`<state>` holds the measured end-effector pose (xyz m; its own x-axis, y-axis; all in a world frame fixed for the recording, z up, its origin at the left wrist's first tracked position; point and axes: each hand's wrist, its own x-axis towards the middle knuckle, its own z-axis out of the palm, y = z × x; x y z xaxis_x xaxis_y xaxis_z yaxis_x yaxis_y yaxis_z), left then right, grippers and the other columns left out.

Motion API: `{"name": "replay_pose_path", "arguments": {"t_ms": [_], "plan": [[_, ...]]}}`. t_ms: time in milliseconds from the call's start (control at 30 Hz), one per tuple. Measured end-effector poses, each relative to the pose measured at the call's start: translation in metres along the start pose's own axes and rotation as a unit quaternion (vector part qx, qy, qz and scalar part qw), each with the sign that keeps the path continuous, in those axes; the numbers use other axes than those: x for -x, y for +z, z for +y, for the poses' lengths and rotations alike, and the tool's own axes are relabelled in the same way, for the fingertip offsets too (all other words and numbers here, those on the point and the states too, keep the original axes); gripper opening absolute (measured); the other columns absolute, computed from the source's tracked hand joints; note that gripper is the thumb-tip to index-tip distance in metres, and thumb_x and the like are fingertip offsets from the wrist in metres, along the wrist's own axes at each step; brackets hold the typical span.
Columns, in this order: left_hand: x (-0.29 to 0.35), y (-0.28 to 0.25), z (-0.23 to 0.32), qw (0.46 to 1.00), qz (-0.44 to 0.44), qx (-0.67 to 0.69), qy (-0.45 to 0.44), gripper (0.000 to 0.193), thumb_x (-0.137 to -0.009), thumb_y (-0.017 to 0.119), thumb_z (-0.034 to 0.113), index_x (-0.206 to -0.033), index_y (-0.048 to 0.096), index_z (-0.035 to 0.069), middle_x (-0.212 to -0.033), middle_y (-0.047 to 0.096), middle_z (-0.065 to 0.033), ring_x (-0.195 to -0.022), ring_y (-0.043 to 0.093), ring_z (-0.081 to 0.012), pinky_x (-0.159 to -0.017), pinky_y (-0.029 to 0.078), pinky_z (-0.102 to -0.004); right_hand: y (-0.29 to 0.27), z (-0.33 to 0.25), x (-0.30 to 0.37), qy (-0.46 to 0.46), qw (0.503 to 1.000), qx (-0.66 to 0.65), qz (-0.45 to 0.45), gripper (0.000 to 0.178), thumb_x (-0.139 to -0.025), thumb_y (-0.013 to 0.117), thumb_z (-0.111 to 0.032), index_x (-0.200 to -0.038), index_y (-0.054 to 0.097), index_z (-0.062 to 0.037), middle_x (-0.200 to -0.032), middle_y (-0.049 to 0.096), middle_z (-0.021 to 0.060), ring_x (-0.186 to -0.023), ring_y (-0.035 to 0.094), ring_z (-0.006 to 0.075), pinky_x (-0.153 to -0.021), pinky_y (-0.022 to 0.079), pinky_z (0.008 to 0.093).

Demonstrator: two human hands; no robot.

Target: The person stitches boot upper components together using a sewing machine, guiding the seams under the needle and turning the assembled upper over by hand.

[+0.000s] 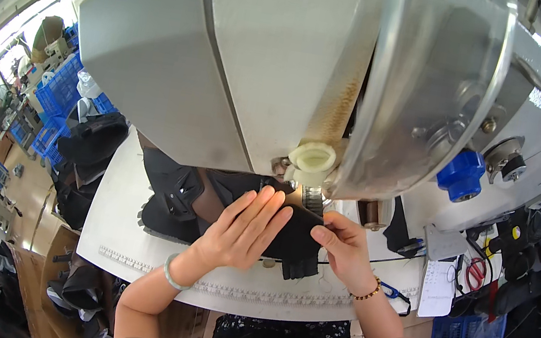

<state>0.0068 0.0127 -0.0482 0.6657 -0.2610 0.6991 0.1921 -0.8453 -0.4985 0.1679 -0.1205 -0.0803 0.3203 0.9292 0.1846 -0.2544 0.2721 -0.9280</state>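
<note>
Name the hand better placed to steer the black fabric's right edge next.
Probably the right hand: it pinches the black fabric at that edge, while the left hand lies flat farther left.

Pale green bangle, beaded bracelet

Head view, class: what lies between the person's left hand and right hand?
In the head view, black fabric lies between the left hand and the right hand.

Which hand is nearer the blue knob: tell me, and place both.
Right. The right hand is below and left of the blue knob in the picture; the left hand is farther left, on the black cloth.
</note>
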Motion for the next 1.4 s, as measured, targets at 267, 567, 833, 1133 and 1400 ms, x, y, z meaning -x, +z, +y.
{"name": "replay_pose_path", "arguments": {"t_ms": [267, 567, 833, 1133, 1400], "plan": [[0.009, 0.017, -0.001, 1.000, 0.017, 0.004, 0.006, 0.031, -0.082, 0.054, 0.006, -0.112, 0.062, 0.002, -0.113, 0.057, -0.0121, -0.105, 0.059, -0.0240, -0.092, 0.048, -0.0404, -0.003, -0.013, 0.002, 0.017, 0.999, -0.001, -0.034, 0.029, -0.087, 0.062, -0.008, -0.115, 0.057, 0.0002, -0.086, 0.055, -0.0029, -0.076, 0.047, 0.0027, -0.067, 0.040, 0.0176], [0.005, 0.008, 0.002, 0.998, 0.013, 0.066, 0.005, 0.031, -0.084, 0.058, 0.011, -0.114, 0.063, 0.019, -0.115, 0.056, -0.0100, -0.103, 0.060, -0.0229, -0.095, 0.045, -0.0435, -0.009, -0.018, 0.008, 0.031, 0.994, 0.097, -0.041, 0.027, -0.087, 0.065, -0.012, -0.109, 0.058, 0.0019, -0.090, 0.060, -0.0001, -0.077, 0.051, 0.0031, -0.066, 0.043, 0.0185], [0.009, 0.010, 0.003, 0.998, 0.032, 0.048, -0.023, 0.033, -0.083, 0.058, 0.011, -0.115, 0.062, 0.019, -0.114, 0.058, -0.0100, -0.102, 0.061, -0.0224, -0.095, 0.046, -0.0385, -0.007, -0.009, 0.002, 0.009, 0.999, 0.034, -0.022, 0.016, -0.086, 0.066, -0.011, -0.097, 0.060, 0.0002, -0.083, 0.058, -0.0018, -0.076, 0.052, 0.0023, -0.066, 0.044, 0.0175], [0.007, 0.013, 0.004, 0.998, 0.041, 0.054, -0.003, 0.029, -0.082, 0.059, 0.012, -0.110, 0.066, 0.015, -0.113, 0.058, -0.0062, -0.104, 0.059, -0.0225, -0.094, 0.046, -0.0402, -0.001, -0.011, 0.007, -0.036, 0.997, 0.061, 0.016, 0.012, -0.085, 0.066, -0.008, -0.090, 0.058, -0.0014, -0.079, 0.052, -0.0047, -0.073, 0.047, 0.0015, -0.064, 0.040, 0.0165], [0.012, 0.019, 0.000, 0.994, 0.084, 0.065, 0.003, 0.025, -0.078, 0.063, 0.012, -0.102, 0.070, 0.013, -0.107, 0.061, -0.0038, -0.101, 0.061, -0.0231, -0.092, 0.047, -0.0401, 0.001, -0.004, 0.007, -0.055, 0.995, 0.081, 0.009, 0.014, -0.084, 0.067, -0.008, -0.086, 0.055, -0.0027, -0.076, 0.049, -0.0061, -0.067, 0.041, 0.0006, -0.058, 0.036, 0.0173]]}}
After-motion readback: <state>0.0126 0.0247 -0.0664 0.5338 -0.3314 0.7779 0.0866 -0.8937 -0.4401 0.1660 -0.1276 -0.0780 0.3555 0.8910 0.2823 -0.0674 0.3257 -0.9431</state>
